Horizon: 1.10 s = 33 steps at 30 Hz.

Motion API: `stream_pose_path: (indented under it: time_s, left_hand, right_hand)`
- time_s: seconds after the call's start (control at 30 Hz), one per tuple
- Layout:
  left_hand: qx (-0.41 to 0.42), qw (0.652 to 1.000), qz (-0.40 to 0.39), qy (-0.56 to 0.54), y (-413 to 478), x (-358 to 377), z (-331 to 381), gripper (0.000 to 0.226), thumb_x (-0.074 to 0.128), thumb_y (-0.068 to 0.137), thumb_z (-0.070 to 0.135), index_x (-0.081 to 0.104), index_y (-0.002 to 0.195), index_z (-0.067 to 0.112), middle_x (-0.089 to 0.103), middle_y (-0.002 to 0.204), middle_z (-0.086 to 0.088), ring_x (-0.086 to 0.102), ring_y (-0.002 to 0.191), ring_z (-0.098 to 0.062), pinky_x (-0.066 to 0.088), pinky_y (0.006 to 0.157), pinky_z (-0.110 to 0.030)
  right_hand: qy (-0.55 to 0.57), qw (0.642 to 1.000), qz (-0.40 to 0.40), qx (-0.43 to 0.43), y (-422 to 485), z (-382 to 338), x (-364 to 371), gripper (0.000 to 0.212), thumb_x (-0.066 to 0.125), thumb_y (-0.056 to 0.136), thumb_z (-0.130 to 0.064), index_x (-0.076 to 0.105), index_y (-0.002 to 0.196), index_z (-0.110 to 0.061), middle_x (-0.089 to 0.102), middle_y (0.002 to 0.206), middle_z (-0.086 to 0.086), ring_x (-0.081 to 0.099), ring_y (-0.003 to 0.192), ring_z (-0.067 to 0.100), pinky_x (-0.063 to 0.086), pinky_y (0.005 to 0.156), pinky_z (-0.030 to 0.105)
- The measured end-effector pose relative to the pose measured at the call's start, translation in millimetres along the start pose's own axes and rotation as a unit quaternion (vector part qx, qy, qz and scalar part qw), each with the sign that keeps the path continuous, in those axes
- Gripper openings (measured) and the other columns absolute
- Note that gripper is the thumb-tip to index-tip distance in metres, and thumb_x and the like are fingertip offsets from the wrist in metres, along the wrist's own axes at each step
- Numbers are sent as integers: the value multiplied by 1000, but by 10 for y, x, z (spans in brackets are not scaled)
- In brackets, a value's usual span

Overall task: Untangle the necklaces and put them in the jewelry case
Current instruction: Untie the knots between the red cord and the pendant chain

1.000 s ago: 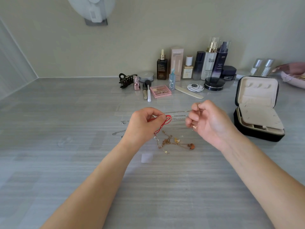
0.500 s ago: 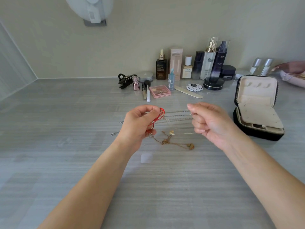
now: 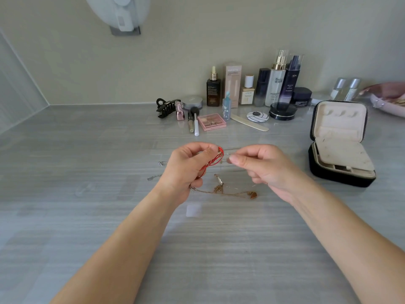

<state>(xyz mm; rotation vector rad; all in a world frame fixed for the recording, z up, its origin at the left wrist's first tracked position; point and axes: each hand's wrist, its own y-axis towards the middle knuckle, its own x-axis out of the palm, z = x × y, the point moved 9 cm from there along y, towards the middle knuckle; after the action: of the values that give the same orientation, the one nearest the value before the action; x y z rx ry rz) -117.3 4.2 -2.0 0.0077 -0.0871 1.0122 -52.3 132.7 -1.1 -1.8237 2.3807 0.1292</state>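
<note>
the left hand (image 3: 188, 170) holds the red cord necklace (image 3: 215, 160), its thumb and forefinger pressed together on the looped cord while the other fingers curl under it; the right hand (image 3: 265, 170) meets it tip to tip, thumb and forefinger pinched just beside the red loop on what seems to be a fine strand of the silver chain (image 3: 153, 177), too thin to be sure of; i judge the left hand anchors the knot so that the right can pick one strand free. the silver chain's loose ends trail on the table (image 3: 87, 216) left of the left wrist; the gold chain (image 3: 221, 189) lies below and between the hands, one end up near the left hand's lower fingers, its heart pendant out to the right; it looks partly caught in the bundle. the jewelry case (image 3: 341, 150) stands open, well apart on the right, with no necklace in it that i can see; cosmetics (image 3: 278, 84) line the wall behind. half a second ago the hands were apart with silver strands stretched between them; now the right hand has closed in on the red loop; a second ago the gold chain lay bunched, and now it is drawn out long.
</note>
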Motion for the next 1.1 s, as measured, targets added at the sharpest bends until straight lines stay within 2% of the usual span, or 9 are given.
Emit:
stream_pose_path:
  time_s: [0.07,0.23,0.47,0.6,0.7,0.9,0.97,1.03,1.1]
  left_hand:
    - [1,1000,-1,4,-5,2,-1,14,60,88,17,66,76,15,41,44,11,24,38,-4,18,34,-12]
    - [2,1000,5,8,5,-8,-13,16,57,90,17,67,77,15,39,49,8,24,40,-5,19,34,-13]
    - [7,999,48,-7,17,-119,-2,22,52,93,22,64,76,18,30,48,9,23,42,-7,15,39,-15]
    - [3,997,79,3,32,-228,7,20,52,93,24,63,77,18,32,48,9,25,41,-5,15,39,-16]
    - [-2,997,78,26,28,-213,2,21,51,93,22,64,77,18,33,45,12,24,44,-8,16,40,-17]
    - [-10,996,86,37,42,-261,2,21,52,92,21,64,76,18,34,45,12,25,44,-7,18,40,-18]
    - [-16,996,83,30,45,-255,-9,21,51,92,21,64,76,17,34,45,12,26,42,-6,18,39,-17]
    - [-19,997,77,11,42,-242,-15,21,51,92,21,63,76,17,33,44,12,26,40,-6,17,38,-17]
    - [-21,997,62,-31,39,-220,-15,21,50,93,21,62,77,15,32,45,11,25,40,-6,15,39,-16]
  right_hand:
    - [4,999,40,-15,10,-17,-85,7,68,79,-20,68,74,-16,35,44,-11,22,38,4,21,38,17]
    - [29,996,84,-17,2,-23,-189,18,65,83,-18,69,65,-19,24,42,-5,16,37,9,12,41,16]
    - [47,991,127,-11,-14,-27,-277,22,59,84,-11,66,64,-16,30,41,-7,21,38,9,15,41,17]
    - [61,986,154,-9,-36,-39,-374,19,59,83,-11,66,65,-16,50,59,-1,39,42,11,26,40,20]
    - [53,985,163,-3,-35,-19,-383,18,61,81,-12,67,65,-16,55,69,0,42,44,10,28,40,21]
    - [-113,978,169,-36,-15,-53,-374,15,63,83,-20,69,69,-18,58,63,-5,50,58,11,43,56,21]
    - [-172,969,170,-49,14,-25,-368,13,65,83,-23,71,76,-14,58,62,-7,48,58,11,40,59,18]
    - [-210,958,184,-64,35,-15,-393,14,65,83,-25,71,79,-12,56,60,-10,45,54,6,35,53,11]
    - [-231,952,188,-65,52,0,-421,15,65,84,-25,72,82,-12,58,62,-10,47,55,5,34,54,14]
